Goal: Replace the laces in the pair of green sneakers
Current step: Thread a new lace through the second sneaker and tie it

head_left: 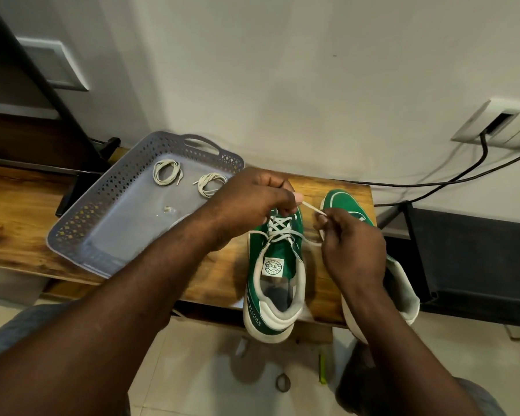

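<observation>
Left hand [252,202] pinched lace [312,207] above sneaker [275,265] | right hand [353,246] pinched same lace, straight between them | two coils [166,172] lay in tray [81,211]

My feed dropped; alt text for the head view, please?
The left hand and right hand pinch a white lace end over the laced green sneaker on a wooden bench; the second sneaker stands beside it. A grey tray holds two coiled laces.
</observation>
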`<state>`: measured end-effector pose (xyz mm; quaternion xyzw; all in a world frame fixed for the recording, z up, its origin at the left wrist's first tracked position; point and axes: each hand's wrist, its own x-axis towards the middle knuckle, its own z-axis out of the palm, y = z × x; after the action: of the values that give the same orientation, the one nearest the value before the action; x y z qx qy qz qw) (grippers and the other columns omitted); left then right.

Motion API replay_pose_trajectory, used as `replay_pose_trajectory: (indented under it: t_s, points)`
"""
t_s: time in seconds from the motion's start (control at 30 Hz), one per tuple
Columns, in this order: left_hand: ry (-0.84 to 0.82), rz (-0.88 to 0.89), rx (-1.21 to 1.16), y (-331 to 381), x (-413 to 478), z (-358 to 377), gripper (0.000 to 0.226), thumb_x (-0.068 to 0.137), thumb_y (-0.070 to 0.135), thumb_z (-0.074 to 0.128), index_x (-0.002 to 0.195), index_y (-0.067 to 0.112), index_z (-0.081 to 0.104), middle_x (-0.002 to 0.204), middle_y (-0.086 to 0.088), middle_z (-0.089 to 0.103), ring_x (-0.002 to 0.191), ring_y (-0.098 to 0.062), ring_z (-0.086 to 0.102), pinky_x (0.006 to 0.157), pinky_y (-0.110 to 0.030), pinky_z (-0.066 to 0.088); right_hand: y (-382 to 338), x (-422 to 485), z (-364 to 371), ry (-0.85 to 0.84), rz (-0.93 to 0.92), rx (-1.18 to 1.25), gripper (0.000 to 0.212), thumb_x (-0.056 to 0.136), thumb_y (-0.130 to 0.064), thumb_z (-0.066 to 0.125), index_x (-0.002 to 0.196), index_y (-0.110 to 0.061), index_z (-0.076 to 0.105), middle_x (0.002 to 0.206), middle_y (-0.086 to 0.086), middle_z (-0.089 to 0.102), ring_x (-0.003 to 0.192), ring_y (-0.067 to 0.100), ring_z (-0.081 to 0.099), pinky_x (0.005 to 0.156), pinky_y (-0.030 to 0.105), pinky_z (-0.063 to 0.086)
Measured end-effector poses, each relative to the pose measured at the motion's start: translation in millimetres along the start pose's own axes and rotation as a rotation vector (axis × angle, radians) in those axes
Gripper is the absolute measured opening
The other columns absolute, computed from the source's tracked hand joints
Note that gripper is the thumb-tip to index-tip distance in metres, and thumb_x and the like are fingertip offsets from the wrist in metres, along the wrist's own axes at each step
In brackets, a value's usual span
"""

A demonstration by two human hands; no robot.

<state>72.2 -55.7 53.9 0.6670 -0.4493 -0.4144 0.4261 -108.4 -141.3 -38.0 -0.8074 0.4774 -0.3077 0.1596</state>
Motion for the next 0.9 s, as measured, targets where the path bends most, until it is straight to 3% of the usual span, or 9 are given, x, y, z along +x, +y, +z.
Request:
replay_pose_trajectory:
  t_s: [0.17,0.23,0.37,0.57,0.63,0.7,0.77,0.83,0.9]
  points:
    - [0.001,0.033,0.04,0,0,2,0.025,0.101,0.011,0.063,0.078,0.008,0.069,0.049,0.017,0.056,0.042,0.006,0.047,0.045,-0.009,0.035,-13,-8,-2,-0.028,-0.151,0.08,0.031,0.097,-0.024,0.07,0.127,-0.025,0.072,0.107,-0.003,0.078,0.094,0.019,0.068,0.084,0.037,0.054]
    - [-0.015,0.046,0.031,0,0,4,0.026,0.1,0.01,0.064,0.074,0.009,0.067,0.049,0.016,0.055,0.043,0.005,0.046,0.048,-0.014,0.036,-18,-12,2,0.0,-0.211,0.082,0.025,0.096,-0.022,0.068,0.121,-0.024,0.075,0.096,-0.002,0.078,0.082,0.021,0.068,0.075,0.036,0.055]
    - [0.026,0.084,-0.22,-3,3,-4,0.02,0.094,0.016,0.072,0.075,0.011,0.069,0.065,0.002,0.059,0.049,-0.005,0.04,0.05,-0.022,0.032,-8,-5,7,0.018,-0.059,0.126,0.018,0.101,-0.029,0.062,0.111,-0.028,0.078,0.071,-0.003,0.073,0.057,0.019,0.062,0.054,0.036,0.053]
    - [-0.081,0.062,-0.851,-2,4,-9,0.024,0.095,0.025,0.061,0.076,0.01,0.059,0.099,-0.006,0.073,0.052,-0.007,0.028,0.052,-0.025,0.018,-7,-9,12,-0.048,-0.013,0.141,0.019,0.102,-0.036,0.063,0.11,-0.028,0.079,0.075,-0.006,0.075,0.057,0.012,0.061,0.056,0.028,0.047]
    - [-0.05,0.069,-0.906,-3,6,-11,0.025,0.099,0.035,0.061,0.088,0.013,0.065,0.102,-0.002,0.072,0.057,-0.007,0.03,0.055,-0.024,0.019,-11,-9,12,-0.054,0.017,0.139,0.02,0.103,-0.036,0.062,0.109,-0.028,0.079,0.076,-0.007,0.075,0.054,0.004,0.056,0.053,0.023,0.043]
    - [0.065,0.065,-0.792,-6,9,-10,0.022,0.097,0.035,0.064,0.098,0.015,0.072,0.109,0.0,0.075,0.066,-0.007,0.042,0.059,-0.023,0.026,-22,-14,6,-0.045,-0.006,0.172,0.019,0.103,-0.033,0.063,0.107,-0.026,0.08,0.075,-0.009,0.074,0.054,-0.002,0.055,0.053,0.017,0.039]
    - [0.19,0.057,-0.531,-8,13,-9,0.011,0.097,0.021,0.068,0.102,0.018,0.077,0.116,0.002,0.078,0.084,-0.005,0.059,0.071,-0.027,0.04,-45,-27,-4,-0.111,-0.176,0.311,0.016,0.103,-0.03,0.065,0.107,-0.023,0.079,0.081,-0.012,0.075,0.063,-0.001,0.064,0.059,0.023,0.049]
    - [0.267,0.06,-0.403,-12,17,-9,0.016,0.098,0.008,0.067,0.102,0.018,0.078,0.114,0.002,0.079,0.1,-0.005,0.07,0.086,-0.028,0.049,-75,-43,-16,-0.315,-0.471,0.523,0.02,0.102,-0.029,0.065,0.11,-0.017,0.079,0.094,-0.007,0.079,0.081,0.007,0.073,0.071,0.03,0.057]
    - [0.316,0.054,-0.415,-13,18,-14,0.02,0.099,0.002,0.065,0.104,0.017,0.077,0.112,0.001,0.079,0.096,-0.007,0.073,0.084,-0.024,0.054,-88,-53,-18,-0.47,-0.681,0.641,0.025,0.104,-0.026,0.062,0.116,-0.011,0.079,0.11,0.001,0.079,0.1,0.015,0.076,0.085,0.035,0.06]
